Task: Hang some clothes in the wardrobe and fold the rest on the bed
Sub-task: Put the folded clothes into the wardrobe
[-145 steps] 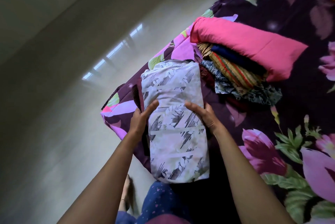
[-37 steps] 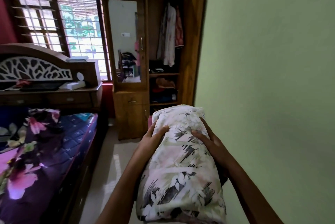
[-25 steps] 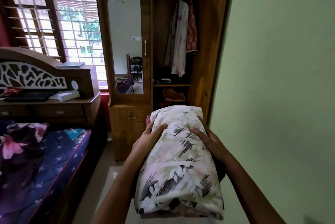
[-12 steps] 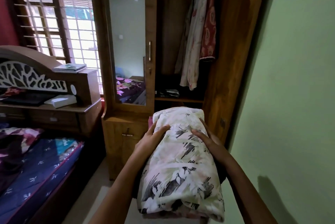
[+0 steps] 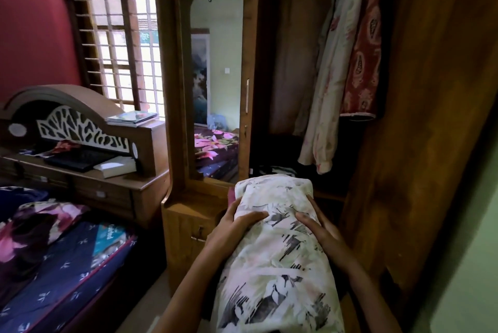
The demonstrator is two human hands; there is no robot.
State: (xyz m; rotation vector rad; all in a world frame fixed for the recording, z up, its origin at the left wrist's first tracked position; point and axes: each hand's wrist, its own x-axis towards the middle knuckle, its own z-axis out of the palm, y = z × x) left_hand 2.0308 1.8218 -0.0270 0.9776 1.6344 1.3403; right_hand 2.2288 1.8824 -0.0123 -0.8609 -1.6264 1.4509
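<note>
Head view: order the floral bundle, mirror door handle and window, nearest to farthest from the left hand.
1. Floral bundle, gripped by the left hand.
2. Handle, above, on the mirror door.
3. Window, far left, beyond the headboard.

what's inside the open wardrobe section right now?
Two garments hang there: a cream one and a red patterned one. Something dark, striped lies on the shelf below. The folded floral bundle, held by left hand and right hand, hides the lower shelves.
</note>
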